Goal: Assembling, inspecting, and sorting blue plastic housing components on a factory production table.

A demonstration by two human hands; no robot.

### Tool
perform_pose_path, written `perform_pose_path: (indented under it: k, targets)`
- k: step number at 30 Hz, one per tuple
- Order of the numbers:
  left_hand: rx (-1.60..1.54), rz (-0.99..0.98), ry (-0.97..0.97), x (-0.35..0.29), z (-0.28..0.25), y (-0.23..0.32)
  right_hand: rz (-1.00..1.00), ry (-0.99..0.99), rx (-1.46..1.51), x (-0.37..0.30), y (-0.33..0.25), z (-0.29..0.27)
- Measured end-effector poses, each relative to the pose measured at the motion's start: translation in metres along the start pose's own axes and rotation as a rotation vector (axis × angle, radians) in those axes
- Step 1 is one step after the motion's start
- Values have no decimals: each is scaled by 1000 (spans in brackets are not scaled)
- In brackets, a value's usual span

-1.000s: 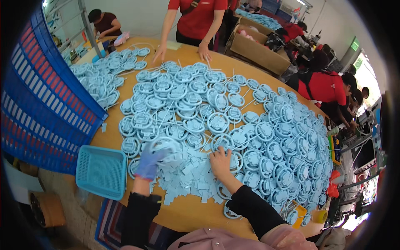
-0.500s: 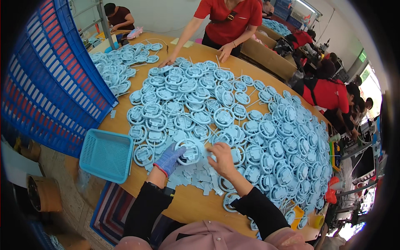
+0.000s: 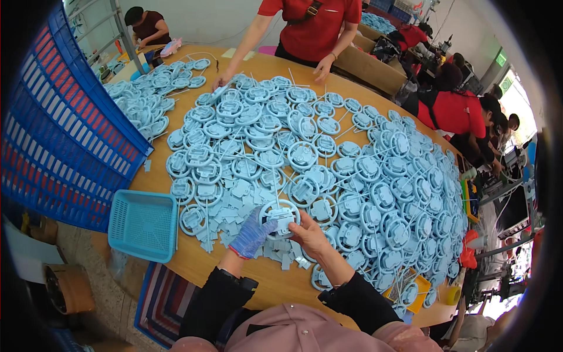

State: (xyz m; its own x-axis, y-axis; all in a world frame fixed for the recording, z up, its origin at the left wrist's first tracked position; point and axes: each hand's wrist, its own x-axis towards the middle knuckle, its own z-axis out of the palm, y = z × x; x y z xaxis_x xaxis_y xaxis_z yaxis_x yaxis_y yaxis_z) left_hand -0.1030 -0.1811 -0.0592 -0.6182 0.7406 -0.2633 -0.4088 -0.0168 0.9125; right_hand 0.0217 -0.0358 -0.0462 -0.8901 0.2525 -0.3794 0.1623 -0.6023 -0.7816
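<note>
A light-blue ring-shaped plastic part [image 3: 282, 216] with a boxy centre and a thin rod is held up over the near side of the table. Dark gaps show in its middle. My left hand [image 3: 251, 236], in a blue-purple knit glove, grips its left edge with the thumb over the front. Bare, my right hand [image 3: 312, 234] is closed on the right edge, thumb against the boxy centre. Whether a small piece is also between the right fingers is hidden. Beneath and around the hands lie small flat light-blue pieces [image 3: 226, 212].
Similar ring parts [image 3: 375, 202] are heaped across the wooden table [image 3: 202, 258]. Left stand an aqua basket [image 3: 143, 249] and a tall blue crate [image 3: 70, 135]. Opposite, a person in red [image 3: 319, 29] reaches into the heap. A yellow tray [image 3: 419, 293] sits at right.
My right hand has moved in from beside the ring part onto its right edge. The part now faces me more squarely. The person opposite has lifted a part from the heap.
</note>
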Motion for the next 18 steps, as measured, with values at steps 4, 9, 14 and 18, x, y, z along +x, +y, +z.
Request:
perform_pose_path:
  k: [4, 9, 14, 18]
  targets:
    - [165, -42, -56, -1, 14, 2, 91, 96, 42, -3, 18, -22]
    - [352, -63, -164, 13, 25, -8, 149, 32, 194, -16, 15, -43]
    - [225, -99, -354, 30, 29, -28, 189, 102, 71, -25, 14, -65]
    - [315, -136, -443, 36, 28, -38, 200, 163, -39, -44, 30, -67]
